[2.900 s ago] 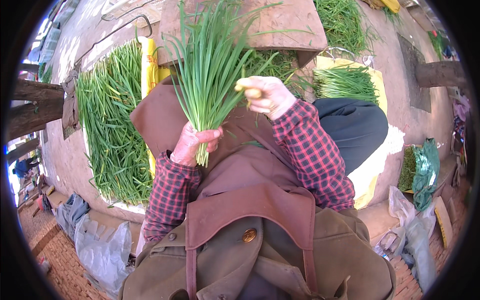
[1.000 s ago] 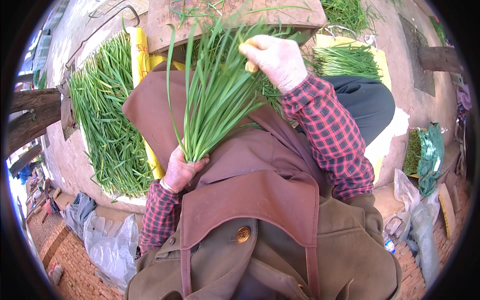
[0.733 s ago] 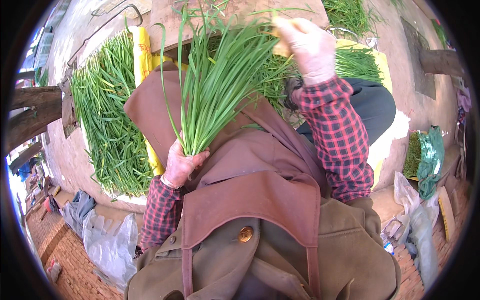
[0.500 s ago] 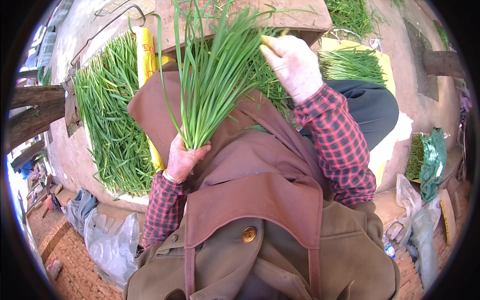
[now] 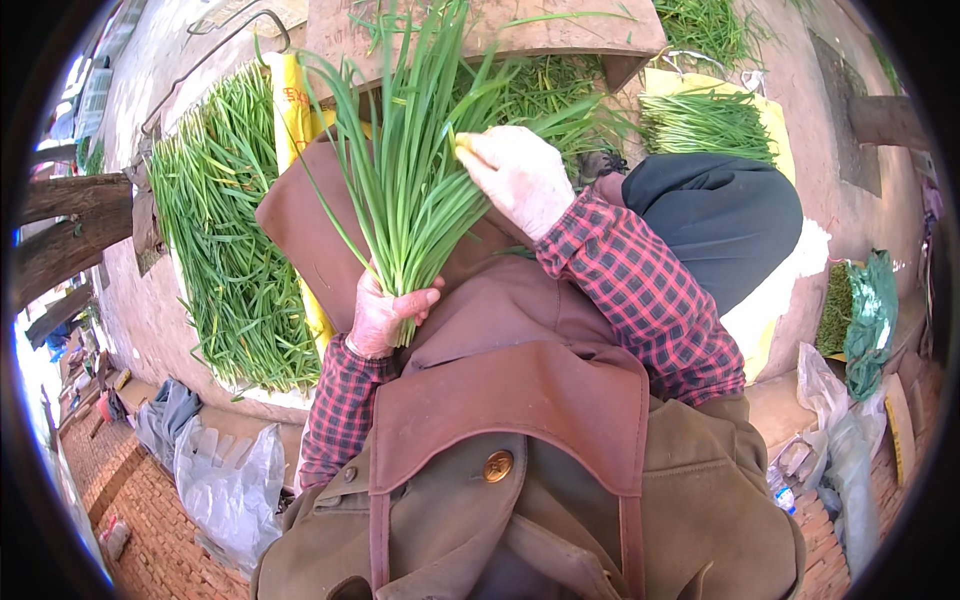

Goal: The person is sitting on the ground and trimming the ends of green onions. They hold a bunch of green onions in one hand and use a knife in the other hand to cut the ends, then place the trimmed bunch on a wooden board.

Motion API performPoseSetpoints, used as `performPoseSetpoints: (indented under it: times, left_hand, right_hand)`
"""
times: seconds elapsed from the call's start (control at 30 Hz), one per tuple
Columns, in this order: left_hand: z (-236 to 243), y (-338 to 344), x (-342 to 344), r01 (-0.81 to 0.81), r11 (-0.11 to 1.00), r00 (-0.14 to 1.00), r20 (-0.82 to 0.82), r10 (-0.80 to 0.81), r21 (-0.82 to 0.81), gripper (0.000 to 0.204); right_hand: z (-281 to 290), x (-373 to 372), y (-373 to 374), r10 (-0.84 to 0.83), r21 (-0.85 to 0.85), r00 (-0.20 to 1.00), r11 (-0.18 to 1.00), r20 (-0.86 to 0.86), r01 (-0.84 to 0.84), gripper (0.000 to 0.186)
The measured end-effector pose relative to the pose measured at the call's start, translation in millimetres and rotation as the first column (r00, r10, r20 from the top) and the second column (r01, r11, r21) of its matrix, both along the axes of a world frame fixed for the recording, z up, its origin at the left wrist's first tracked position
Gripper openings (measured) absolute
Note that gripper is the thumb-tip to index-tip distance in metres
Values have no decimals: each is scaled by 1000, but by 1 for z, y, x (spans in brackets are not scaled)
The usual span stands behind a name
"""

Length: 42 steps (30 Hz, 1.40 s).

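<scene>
My left hand is wrapped round the lower stems of a bunch of long green chives. The bunch stands upright above my lap, its leaves fanning out at the top and its pale cut ends poking out below my thumb. My right hand is at the right side of the bunch, thumb and fingers pinched on the leaves partway up. Something yellow covers its fingertips. Some leaves spread out to the right behind that hand. A brown apron covers my chest and lap.
A large heap of chives lies to my left beside a yellow sack. A low wooden board stands ahead, with loose chives beneath. More chives lie on yellow sacking at the right. Plastic bags lie at lower left.
My right hand has moved left and down, closer to the bunch. My left hand has shifted slightly right and down, and cut stem ends now show beneath it.
</scene>
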<state>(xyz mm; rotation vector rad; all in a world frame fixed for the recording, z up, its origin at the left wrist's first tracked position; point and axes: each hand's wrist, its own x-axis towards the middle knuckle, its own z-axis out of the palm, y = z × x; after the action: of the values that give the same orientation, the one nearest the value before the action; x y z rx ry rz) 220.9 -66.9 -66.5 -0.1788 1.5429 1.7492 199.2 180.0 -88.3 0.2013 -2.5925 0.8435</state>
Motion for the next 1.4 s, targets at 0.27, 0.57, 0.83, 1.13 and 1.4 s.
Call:
performPoseSetpoints:
  times: [0.27,0.57,0.83,1.13,1.4]
  left_hand:
    - [-3,2,4,11,1000,1000,-1,-11,29,42]
    - [-7,7,6,26,998,1000,13,-26,54,40]
    - [-8,6,7,37,993,999,2,-37,112,35]
    - [-12,6,9,25,988,1000,1,-25,155,32]
    - [-18,4,8,-31,980,1000,9,30,196,30]
  right_hand:
    - [1,-14,-4,-181,-490,917,799,356,348,30]
    - [8,-19,-10,-189,-232,943,939,273,255,63]
    - [6,-18,-4,-181,-337,882,875,436,347,44]
    - [19,-30,6,66,-423,788,869,613,257,39]
    - [6,-19,6,-63,-342,876,905,479,252,29]
